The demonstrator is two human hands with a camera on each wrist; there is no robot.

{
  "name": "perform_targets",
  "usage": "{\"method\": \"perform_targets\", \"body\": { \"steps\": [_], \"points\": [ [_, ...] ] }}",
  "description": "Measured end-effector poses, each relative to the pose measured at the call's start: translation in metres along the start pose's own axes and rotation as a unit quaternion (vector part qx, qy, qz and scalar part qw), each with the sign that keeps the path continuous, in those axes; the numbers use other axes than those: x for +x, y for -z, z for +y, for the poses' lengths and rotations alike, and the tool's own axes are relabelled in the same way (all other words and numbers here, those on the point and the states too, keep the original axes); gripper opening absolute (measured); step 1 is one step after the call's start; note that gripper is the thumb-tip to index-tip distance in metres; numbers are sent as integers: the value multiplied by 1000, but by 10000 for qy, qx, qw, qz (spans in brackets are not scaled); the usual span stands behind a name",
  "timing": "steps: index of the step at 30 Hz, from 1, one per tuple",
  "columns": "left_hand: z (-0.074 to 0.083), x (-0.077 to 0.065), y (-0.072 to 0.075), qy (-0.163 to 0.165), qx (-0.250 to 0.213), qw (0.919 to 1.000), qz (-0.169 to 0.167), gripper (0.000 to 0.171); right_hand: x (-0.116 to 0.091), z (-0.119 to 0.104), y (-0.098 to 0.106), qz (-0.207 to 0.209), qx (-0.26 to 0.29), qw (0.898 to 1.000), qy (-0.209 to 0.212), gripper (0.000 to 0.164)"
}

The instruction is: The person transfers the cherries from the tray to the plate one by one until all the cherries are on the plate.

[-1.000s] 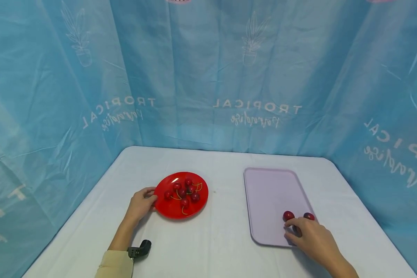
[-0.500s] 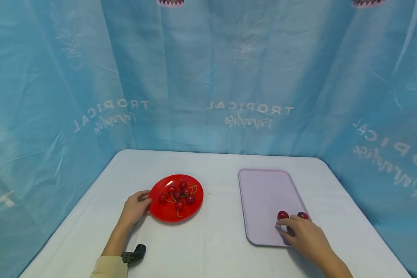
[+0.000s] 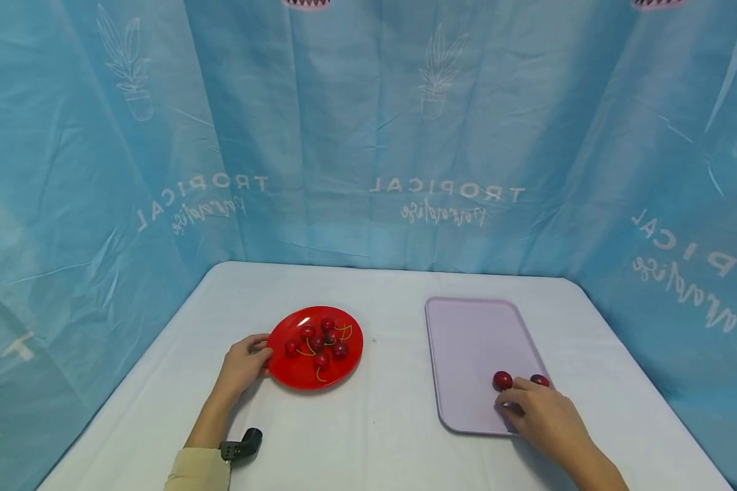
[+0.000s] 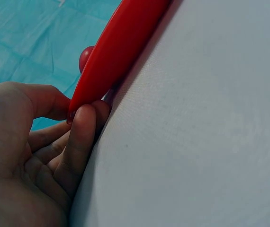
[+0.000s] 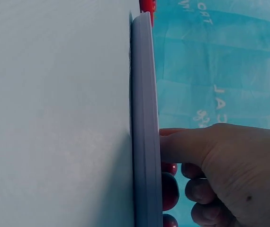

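Red plate (image 3: 315, 348) on the white bench (image 3: 381, 436), rim pinched by the left hand (image 3: 243, 363), thumb above and fingers (image 4: 80, 137) beneath. Six cherries (image 3: 321, 339) on it, stems attached. Right hand (image 3: 537, 414) rests on the lilac tray (image 3: 467, 334), fingers curled over a cherry (image 5: 169, 190); whether it grips that one, cannot tell. Beside it lie two stemless cherries (image 3: 502, 380). Judged step: setting fruit down on the tray. Next move calls for letting go cleanly, then reaching back across.
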State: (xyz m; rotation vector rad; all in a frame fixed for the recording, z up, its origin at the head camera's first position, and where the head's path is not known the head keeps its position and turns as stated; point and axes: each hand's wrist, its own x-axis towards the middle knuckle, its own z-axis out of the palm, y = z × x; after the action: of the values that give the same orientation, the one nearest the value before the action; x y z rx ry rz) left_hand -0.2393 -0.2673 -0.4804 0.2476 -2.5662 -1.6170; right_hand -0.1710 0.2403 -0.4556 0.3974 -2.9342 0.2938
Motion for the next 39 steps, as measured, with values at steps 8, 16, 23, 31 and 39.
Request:
{"method": "perform_targets", "body": {
  "steps": [8, 16, 23, 31, 39],
  "points": [
    [0, 0, 1, 26, 8, 10000, -17, 41, -5, 3, 5, 1160, -384, 9899, 721, 20],
    [-3, 0, 4, 13, -17, 10000, -9, 40, -1, -2, 18, 1284, -917, 9851, 681, 14],
    [-1, 2, 1, 25, -21, 10000, -30, 39, -2, -1, 22, 824, -1058, 9904, 336, 7],
    [-1, -4, -1, 53, -31, 10000, -73, 39, -2, 3, 23, 1241, -493, 9903, 378, 10],
    [1, 0, 3, 19, -88, 9999, -72, 39, 8, 1, 27, 1784, 643, 9806, 498, 10]
  ]
}}
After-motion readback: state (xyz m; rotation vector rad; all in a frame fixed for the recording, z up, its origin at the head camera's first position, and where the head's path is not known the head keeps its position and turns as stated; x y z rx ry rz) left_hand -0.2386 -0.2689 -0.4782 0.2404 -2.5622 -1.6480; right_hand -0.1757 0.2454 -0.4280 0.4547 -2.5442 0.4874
